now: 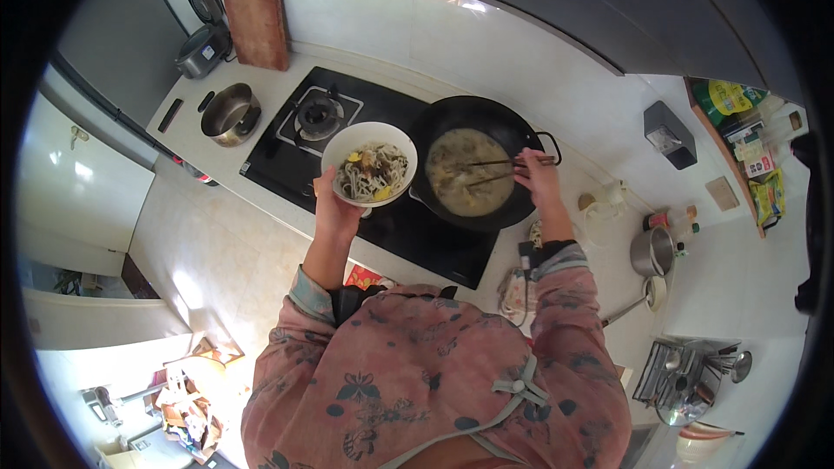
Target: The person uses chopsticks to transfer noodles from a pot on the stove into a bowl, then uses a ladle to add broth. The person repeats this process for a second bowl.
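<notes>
My left hand [333, 201] grips the rim of a white bowl [337, 141], which is tilted a little and held over the black stove. Noodles [373, 172] with dark shreds and yellow bits of what looks like egg lie in it. Just to its right stands a black wok [452, 117] with cloudy broth [456, 195] and more food in it. Above the wok's right side, my right hand [540, 175] is closed round a pair of dark chopsticks [491, 162]. Their tips reach into the broth, slightly apart.
The black gas stove [408, 252] has a free left burner [318, 116]. A steel pot [231, 115] stands on the counter to the left, near a wooden cutting board [255, 22] and a rice cooker [204, 50]. Bottles and a metal pot [651, 252] stand at the right.
</notes>
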Action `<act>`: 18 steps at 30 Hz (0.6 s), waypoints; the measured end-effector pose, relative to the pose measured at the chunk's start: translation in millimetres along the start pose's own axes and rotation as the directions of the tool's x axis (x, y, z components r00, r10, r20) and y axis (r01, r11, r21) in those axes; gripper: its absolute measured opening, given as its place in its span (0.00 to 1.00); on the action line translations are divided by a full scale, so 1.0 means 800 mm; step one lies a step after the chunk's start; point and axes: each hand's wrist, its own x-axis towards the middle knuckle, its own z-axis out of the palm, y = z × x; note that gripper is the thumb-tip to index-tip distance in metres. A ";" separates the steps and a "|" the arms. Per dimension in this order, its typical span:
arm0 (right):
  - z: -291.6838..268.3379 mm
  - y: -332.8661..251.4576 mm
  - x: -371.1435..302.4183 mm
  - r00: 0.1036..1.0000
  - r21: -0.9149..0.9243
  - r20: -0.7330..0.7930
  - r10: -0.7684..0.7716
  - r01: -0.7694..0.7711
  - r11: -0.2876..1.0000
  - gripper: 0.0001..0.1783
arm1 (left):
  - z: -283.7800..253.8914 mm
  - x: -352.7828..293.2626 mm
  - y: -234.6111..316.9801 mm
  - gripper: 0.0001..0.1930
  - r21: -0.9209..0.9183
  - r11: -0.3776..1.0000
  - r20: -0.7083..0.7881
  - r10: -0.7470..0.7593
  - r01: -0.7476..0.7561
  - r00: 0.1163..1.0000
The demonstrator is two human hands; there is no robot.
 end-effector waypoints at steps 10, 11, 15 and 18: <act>0.057 0.062 0.040 0.982 0.480 -0.042 0.184 -0.141 0.866 0.09 | 0.012 0.003 -0.003 0.25 -0.013 0.999 -0.026 -0.046 0.046 0.999; 0.057 0.065 0.041 0.978 0.520 -0.048 0.202 -0.148 0.841 0.09 | 0.012 0.003 -0.002 0.25 -0.011 0.999 -0.029 -0.046 0.046 0.999; 0.053 0.066 0.042 0.963 0.601 -0.065 0.261 -0.171 0.781 0.10 | 0.008 0.005 0.000 0.24 0.003 0.999 -0.027 -0.046 0.046 0.999; 0.043 0.053 0.039 0.963 0.630 -0.054 0.265 -0.172 0.757 0.11 | 0.002 0.011 -0.001 0.24 0.003 0.999 -0.010 -0.046 0.046 0.999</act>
